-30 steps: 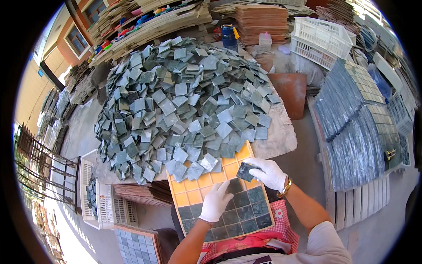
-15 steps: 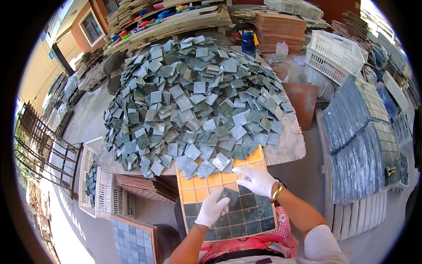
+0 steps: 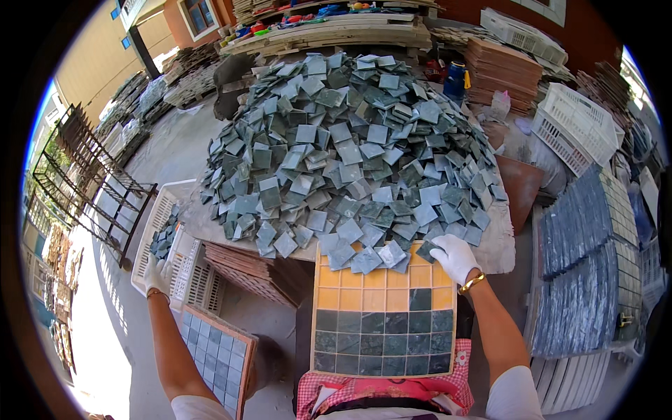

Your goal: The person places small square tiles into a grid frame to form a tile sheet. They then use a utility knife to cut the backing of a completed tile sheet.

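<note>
A shallow yellow grid tray (image 3: 336,278) lies across my lap. Dark green square tiles (image 3: 383,344) fill its lower rows, and one single tile (image 3: 420,299) sits higher up on the right. Loose grey-green tiles from the big heap (image 3: 343,150) overlap its far edge. My right hand (image 3: 455,259), white-gloved, is at that far right corner with fingertips closed on the edge of a dark tile (image 3: 425,250). Off to the left, my white-gloved left hand (image 3: 158,273) hovers by the rim of a white plastic crate (image 3: 183,255), fingers apart, no tile visible in it.
Some tiles (image 3: 165,236) lie inside the crate. A tiled panel (image 3: 217,353) leans at lower left beside stacked reddish boards (image 3: 245,273). The heap rests on a table (image 3: 500,241). On the right stand wrapped stacks of tile sheets (image 3: 581,294) and white crates (image 3: 577,126).
My left hand left the tray with the dark tile it held and swung left to the crate; that tile no longer shows. My right hand moved outward to the heap's edge. The view shifted left.
</note>
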Demonstrator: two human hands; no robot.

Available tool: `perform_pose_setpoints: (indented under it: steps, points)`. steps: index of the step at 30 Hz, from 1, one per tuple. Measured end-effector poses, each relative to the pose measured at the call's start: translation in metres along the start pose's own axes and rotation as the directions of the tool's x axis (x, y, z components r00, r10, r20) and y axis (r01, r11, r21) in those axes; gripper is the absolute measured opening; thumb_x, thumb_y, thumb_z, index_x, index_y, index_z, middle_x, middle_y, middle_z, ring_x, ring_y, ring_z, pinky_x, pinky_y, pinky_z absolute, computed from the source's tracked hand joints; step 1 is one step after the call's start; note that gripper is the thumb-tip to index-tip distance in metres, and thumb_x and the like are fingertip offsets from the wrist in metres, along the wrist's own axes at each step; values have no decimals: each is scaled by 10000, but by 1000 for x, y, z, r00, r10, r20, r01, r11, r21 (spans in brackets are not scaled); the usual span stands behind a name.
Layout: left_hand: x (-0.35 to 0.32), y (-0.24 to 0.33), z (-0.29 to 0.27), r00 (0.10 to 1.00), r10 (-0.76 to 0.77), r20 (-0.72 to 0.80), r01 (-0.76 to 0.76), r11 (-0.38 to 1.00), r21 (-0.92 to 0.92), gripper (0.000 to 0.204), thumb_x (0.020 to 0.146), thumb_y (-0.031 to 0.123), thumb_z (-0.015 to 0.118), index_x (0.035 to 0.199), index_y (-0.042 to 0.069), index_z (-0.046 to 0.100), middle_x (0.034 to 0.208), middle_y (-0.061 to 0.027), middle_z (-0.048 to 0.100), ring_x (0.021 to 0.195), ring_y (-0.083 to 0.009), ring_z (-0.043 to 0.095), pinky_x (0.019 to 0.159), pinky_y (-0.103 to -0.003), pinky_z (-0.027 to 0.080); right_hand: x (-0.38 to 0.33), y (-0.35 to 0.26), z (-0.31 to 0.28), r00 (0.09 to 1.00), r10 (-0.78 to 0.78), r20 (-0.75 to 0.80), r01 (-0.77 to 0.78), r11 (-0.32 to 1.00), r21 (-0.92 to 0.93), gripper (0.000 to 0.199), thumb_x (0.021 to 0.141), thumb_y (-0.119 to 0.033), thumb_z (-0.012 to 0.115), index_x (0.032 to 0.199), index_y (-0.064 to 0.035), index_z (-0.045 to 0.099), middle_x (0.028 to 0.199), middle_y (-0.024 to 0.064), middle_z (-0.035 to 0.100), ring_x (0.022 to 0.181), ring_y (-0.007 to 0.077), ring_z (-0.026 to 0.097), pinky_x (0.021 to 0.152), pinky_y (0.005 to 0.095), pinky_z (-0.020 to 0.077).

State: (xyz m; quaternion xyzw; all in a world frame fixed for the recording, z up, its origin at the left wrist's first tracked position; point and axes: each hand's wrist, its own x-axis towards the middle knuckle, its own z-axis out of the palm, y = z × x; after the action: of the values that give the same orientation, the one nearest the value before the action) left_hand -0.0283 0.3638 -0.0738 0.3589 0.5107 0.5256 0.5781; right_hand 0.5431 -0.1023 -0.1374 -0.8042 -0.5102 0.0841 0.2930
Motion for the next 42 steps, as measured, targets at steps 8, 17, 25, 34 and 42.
perform_pose_setpoints:
  steps: [8, 17, 25, 34, 42]
  points:
    - [-188, -88, 168, 857, 87, 508, -297, 889, 349, 290, 927, 118, 524, 1186, 5, 587, 1032, -94, 642, 812, -110, 610, 679, -238, 495, -49, 14, -30, 934, -37, 354, 32, 999, 20, 279, 859, -190, 535, 1120, -122, 608, 1050, 168, 646, 965, 364, 600, 863, 433, 473]
    - [-335, -202, 317, 200, 260, 945, -973, 166, 160, 567, 734, 193, 728, 1235, 25, 522, 1153, -132, 585, 1069, -336, 533, 897, -417, 438, -79, -6, -21, 943, 134, 304, -73, 976, -205, 214, 859, -168, 585, 1060, -158, 659, 947, 139, 572, 879, 317, 603, 745, 414, 507]
    - [-326, -225, 348, 296, 105, 950, -955, 39, 293, 543, 672, 227, 767, 1140, 55, 552, 1003, -106, 570, 1002, -331, 514, 847, -437, 421, -72, -43, -27, 892, 117, 438, 59, 928, -368, 397, 786, -330, 691, 1051, -64, 562, 952, 111, 580, 882, 283, 618, 718, 402, 523]
    - [-356, -210, 288, 383, 22, 924, -744, 600, 294, 367, 858, 149, 612, 1198, 14, 588, 1037, -132, 640, 903, -269, 639, 745, -361, 521, 6, 2, -11, 991, 110, -74, -126, 960, -249, 417, 799, -297, 677, 1127, -87, 530, 1019, 149, 574, 905, 340, 605, 737, 434, 515]
    - [-340, -214, 274, 524, -345, 779, -314, 772, 553, 281, 901, 103, 528, 1130, -27, 626, 951, -125, 676, 781, -187, 669, 633, -293, 535, -7, 28, -29, 997, -12, -74, 21, 993, 116, 183, 885, -189, 530, 1011, -101, 631, 964, 127, 658, 891, 343, 623, 765, 431, 499]
